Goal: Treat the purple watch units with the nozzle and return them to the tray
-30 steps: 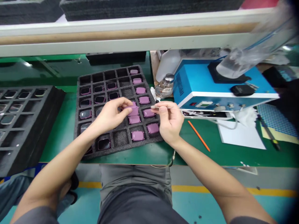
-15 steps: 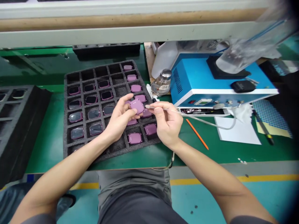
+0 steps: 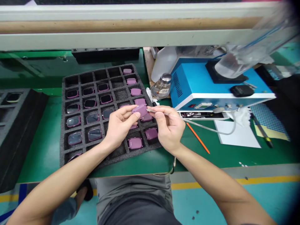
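Observation:
A purple watch case (image 3: pixel 140 111) is pinched between the thumb and fingers of my left hand (image 3: pixel 120 125), tilted above the foam tray (image 3: pixel 120 152). My right hand (image 3: pixel 170 128) grips a thin clear tube (image 3: pixel 197 124), whose metal-looking tip is at the case's right edge; whether they touch is hard to tell. Under and around the hands, the tray's compartments hold several purple cases, such as one at the front (image 3: pixel 135 143). Dark-screened watch faces with purple rims (image 3: pixel 75 138) fill several compartments on the left.
A blue machine (image 3: pixel 199 81) stands at the right with a plastic cup (image 3: pixel 228 67) on top. Beside it are a glass bottle (image 3: pixel 162 86) and an orange stick (image 3: pixel 198 138). White paper (image 3: pixel 236 137) lies further right. Another foam tray (image 3: pixel 21 125) is at the left. A person's foot (image 3: pixel 87 190) shows below.
The purple case has turned in my left hand and now appears more tilted. The tube tip in my right hand remains beside it. The whole view has shifted slightly.

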`<state>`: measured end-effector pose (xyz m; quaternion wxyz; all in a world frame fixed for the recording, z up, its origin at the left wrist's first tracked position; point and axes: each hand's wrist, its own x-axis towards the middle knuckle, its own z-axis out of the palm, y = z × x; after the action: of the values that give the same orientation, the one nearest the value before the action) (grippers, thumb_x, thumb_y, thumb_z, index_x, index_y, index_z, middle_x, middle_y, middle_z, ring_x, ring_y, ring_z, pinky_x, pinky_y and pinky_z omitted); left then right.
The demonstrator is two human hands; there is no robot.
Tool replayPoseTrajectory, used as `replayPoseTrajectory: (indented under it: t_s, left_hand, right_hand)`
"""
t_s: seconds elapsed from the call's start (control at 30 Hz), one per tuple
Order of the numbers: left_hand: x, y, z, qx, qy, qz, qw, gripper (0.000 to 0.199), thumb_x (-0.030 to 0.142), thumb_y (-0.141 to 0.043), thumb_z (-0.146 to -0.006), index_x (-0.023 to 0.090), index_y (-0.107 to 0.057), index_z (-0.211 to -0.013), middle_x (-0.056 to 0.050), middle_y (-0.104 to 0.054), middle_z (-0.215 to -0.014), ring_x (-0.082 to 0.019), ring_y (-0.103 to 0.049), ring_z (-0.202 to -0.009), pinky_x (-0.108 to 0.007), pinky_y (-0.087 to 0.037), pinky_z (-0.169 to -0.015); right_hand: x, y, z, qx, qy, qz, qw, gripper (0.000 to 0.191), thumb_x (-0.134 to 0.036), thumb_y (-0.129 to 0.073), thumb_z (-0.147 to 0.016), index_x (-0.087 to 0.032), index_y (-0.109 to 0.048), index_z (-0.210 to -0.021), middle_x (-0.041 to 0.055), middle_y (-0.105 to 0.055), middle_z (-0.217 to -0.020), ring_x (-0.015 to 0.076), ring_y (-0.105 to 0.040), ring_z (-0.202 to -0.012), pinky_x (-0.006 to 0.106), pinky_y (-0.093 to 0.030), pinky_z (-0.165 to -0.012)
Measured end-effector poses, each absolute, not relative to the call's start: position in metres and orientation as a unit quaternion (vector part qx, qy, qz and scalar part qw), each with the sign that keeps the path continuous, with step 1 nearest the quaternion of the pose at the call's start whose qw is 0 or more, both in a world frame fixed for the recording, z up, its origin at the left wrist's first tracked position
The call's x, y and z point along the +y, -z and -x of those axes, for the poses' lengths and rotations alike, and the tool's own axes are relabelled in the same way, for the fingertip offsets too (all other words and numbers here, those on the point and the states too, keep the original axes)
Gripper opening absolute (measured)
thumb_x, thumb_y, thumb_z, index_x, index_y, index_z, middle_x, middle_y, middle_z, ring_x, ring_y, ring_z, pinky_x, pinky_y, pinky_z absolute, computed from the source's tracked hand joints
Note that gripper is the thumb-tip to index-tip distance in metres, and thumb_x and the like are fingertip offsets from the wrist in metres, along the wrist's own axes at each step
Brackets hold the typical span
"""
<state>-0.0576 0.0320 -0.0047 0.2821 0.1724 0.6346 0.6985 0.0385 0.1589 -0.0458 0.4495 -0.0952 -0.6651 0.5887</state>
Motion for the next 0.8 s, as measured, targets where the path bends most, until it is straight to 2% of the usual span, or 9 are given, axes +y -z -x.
replayPoseTrajectory:
  t_s: [0.8]
  left_hand:
    - [0.0299,0.0064,0.0582,0.634,-0.701,-0.195,0.262,0.040,0.038,-0.085,-0.077,0.018,-0.077,-0.111,-0.007,-0.081,-0.100,-0.018,-0.076,-0.083,-0.023,-0.061,-0.067]
  right_hand:
    - [0.1576,0.0420,-0.0378,-0.660,-0.595,0.101,0.448,0.013,-0.031,-0.061,-0.098,-0.024,-0.072,-0.101,0.0058,-0.073,-0.102,0.0205,-0.073,-0.094,0.040,-0.066,-0.087]
